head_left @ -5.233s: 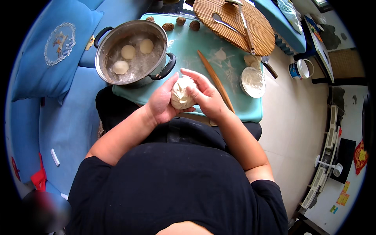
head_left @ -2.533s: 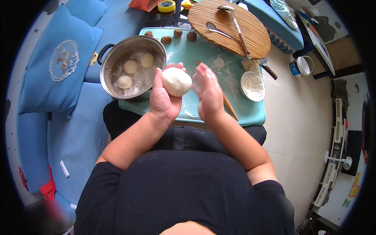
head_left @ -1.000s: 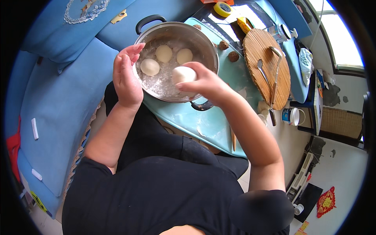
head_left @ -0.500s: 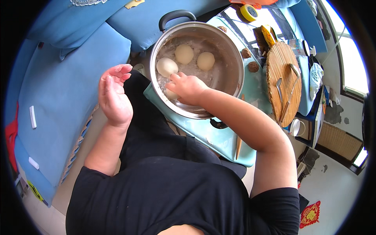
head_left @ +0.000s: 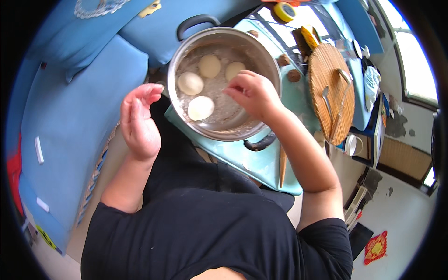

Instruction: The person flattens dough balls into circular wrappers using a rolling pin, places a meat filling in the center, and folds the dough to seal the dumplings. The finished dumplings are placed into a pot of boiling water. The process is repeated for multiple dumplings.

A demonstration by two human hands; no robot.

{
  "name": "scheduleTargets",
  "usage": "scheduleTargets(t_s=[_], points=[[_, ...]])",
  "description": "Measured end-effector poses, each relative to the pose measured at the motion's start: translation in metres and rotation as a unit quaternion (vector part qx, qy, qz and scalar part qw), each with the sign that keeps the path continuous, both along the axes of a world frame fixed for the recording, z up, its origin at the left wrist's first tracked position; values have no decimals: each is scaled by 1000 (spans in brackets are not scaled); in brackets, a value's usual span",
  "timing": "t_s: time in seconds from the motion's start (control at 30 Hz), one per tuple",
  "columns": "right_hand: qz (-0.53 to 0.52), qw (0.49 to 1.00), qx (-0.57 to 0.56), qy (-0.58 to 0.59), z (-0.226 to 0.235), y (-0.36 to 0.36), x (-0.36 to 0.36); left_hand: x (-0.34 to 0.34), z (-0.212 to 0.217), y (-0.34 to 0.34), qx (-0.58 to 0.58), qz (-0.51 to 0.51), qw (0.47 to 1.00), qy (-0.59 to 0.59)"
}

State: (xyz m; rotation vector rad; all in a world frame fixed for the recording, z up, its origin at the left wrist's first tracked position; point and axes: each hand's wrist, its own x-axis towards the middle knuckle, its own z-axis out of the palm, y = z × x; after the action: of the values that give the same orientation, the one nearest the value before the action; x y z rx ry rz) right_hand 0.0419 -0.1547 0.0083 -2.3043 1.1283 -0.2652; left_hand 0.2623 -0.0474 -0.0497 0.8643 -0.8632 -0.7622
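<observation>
Inside the large steel pot (head_left: 173, 100) lie several pale, smooth dough balls, on a bottom dusted with white powder. The nearest dough ball (head_left: 201, 108) rests by the pot's near left wall. Over the right half of the pot is my right hand (head_left: 255, 95), its fingers curled in toward the thumb and nothing visible in them. It partly covers the far right dough ball (head_left: 234, 70). Outside the pot, to its left, my left hand (head_left: 141, 122) is raised with bent fingers apart from the thumb. It holds nothing, and whitish residue shows on its skin.
The pot stands on a light teal table (head_left: 247, 161) with a wooden rolling stick (head_left: 283, 168). To the right, a round slatted board (head_left: 322, 70) carries metal utensils. Walnut-like balls (head_left: 293, 75) and yellow tape (head_left: 284, 11) lie farther back. A blue sofa (head_left: 93, 93) is at the left.
My right hand has moved up and right, off the nearest dough ball, which now shows whole. My left hand stays raised beside the pot. The whole view has shifted slightly.
</observation>
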Motion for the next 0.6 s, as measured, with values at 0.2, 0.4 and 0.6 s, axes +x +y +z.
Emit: scheduleTargets(t_s=[0.2, 0.4, 0.6], points=[[-253, 927, -22, -274, -1, 48, -96, -47, 21, 4, -26, -139, 989, -31], [-444, 841, 84, -297, -73, 117, -196, -90, 40, 9, -5, -255, 965, -65], [-508, 857, -73, 39, -126, 123, -296, -140, 65, 22, -16, -395, 910, -121]])
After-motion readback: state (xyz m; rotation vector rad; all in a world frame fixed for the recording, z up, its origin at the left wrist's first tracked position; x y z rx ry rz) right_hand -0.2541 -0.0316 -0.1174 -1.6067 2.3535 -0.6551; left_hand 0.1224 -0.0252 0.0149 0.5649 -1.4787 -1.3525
